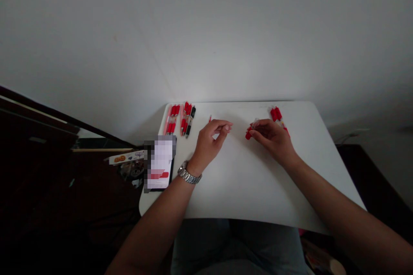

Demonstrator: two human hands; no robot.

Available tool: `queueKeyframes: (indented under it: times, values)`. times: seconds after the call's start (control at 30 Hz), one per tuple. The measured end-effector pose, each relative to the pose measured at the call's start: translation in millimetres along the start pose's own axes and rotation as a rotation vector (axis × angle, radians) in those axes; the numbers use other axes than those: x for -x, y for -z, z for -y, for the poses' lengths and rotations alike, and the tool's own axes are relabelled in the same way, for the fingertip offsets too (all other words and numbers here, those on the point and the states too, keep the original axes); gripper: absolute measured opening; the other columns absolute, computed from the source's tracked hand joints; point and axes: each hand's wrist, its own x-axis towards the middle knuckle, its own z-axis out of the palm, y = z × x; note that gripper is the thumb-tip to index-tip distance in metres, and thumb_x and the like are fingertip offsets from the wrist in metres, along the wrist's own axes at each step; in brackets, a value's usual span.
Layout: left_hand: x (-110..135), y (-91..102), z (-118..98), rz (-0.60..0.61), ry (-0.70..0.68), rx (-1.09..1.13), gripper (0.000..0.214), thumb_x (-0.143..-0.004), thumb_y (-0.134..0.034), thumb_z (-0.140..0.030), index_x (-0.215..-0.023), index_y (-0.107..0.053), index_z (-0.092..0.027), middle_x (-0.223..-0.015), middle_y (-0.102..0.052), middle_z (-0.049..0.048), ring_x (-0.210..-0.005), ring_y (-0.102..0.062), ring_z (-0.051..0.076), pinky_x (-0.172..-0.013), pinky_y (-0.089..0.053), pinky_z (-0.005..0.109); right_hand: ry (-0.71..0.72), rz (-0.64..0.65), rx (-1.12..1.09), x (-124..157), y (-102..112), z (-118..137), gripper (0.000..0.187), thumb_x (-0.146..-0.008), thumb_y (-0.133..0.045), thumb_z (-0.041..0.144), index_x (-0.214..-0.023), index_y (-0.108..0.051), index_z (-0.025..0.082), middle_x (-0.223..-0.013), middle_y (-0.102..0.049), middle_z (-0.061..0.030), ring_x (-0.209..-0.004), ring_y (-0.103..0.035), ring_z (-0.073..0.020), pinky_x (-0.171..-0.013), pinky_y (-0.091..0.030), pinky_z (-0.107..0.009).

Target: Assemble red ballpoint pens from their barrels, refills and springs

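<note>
My right hand [269, 139] is closed on a red and clear pen part [248, 133], its red end sticking out past the thumb. My left hand [211, 137] is held above the table in a loose pinch, thumb against the fingertips; I cannot make out what is between them. A thin stick with a red tip [210, 118] shows just behind the left knuckles, and whether that hand touches it is hidden. Red pens [276, 114] lie just beyond the right hand, which partly covers them.
At the white table's [238, 189] back left lie several red pens [173, 119] and a black pen [191, 121]. A phone [162, 163] with a lit, blurred screen rests at the left edge. The wall [226, 43] rises behind the table.
</note>
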Motion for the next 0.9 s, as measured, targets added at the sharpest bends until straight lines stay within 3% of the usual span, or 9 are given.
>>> queueKeyframes:
  times: [0.5,0.73,0.9]
  values:
    - [-10,19.6,8,-0.292,-0.022,-0.239,0.016,-0.102,-0.056,-0.031,-0.103,-0.069,-0.022,-0.104,-0.073,0.006,-0.095,-0.069,0.017,-0.089,-0.058,0.034,0.004,0.0,-0.014,3,2,-3,0.036,-0.082,-0.08,0.051,-0.098,-0.064,0.023,-0.092,-0.073,-0.0053,-0.08,-0.073,-0.0194,-0.081,-0.065,-0.04]
    - [-11,27.2,11,-0.285,-0.07,-0.454,0.014,-0.099,-0.056,-0.022,-0.107,-0.067,-0.021,-0.106,-0.071,0.0069,-0.096,-0.066,0.019,-0.089,-0.055,0.036,0.005,0.008,0.02,4,2,-5,0.035,-0.085,-0.077,0.052,-0.101,-0.065,0.023,-0.088,-0.072,-0.0046,-0.077,-0.071,-0.0181,-0.076,-0.065,-0.037]
    - [-10,31.5,14,-0.205,-0.046,-0.665,0.015,-0.094,-0.059,-0.015,-0.106,-0.066,-0.021,-0.103,-0.07,0.0067,-0.095,-0.064,0.022,-0.09,-0.052,0.039,0.013,0.02,0.067,5,4,-7,0.036,-0.087,-0.074,0.052,-0.105,-0.065,0.022,-0.09,-0.072,-0.005,-0.077,-0.071,-0.018,-0.077,-0.065,-0.037]
